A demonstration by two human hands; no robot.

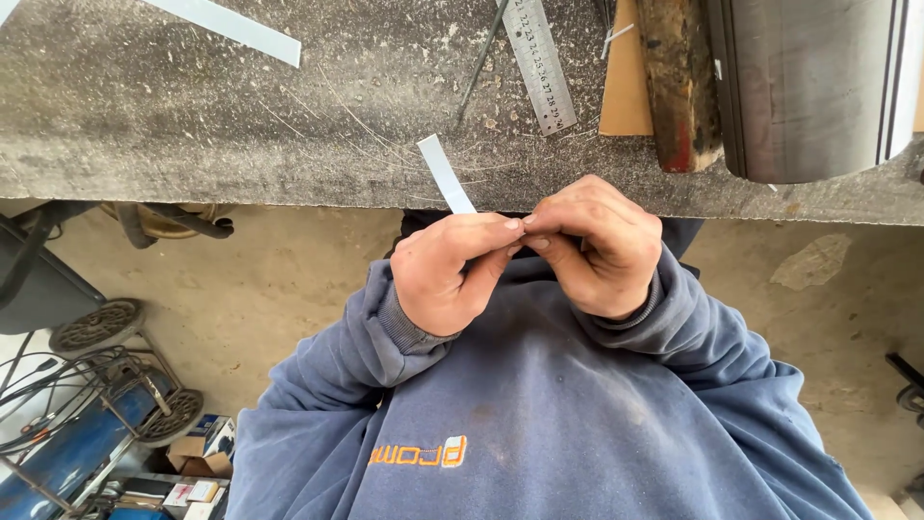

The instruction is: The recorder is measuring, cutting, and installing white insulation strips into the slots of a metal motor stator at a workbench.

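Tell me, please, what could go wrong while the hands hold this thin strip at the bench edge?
1. The strip looks like thin metal. Both bare hands, left and right, pinch it, so an edge may cut a finger.
2. Only the fingertips hold it, past the bench edge. If it slips, it probably falls to the floor.
3. Its free end points up over the bench and might scrape it.

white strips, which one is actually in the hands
The short white strip, pinched between the left hand and right hand at the bench edge. The long white strip lies untouched on the workbench, top left.
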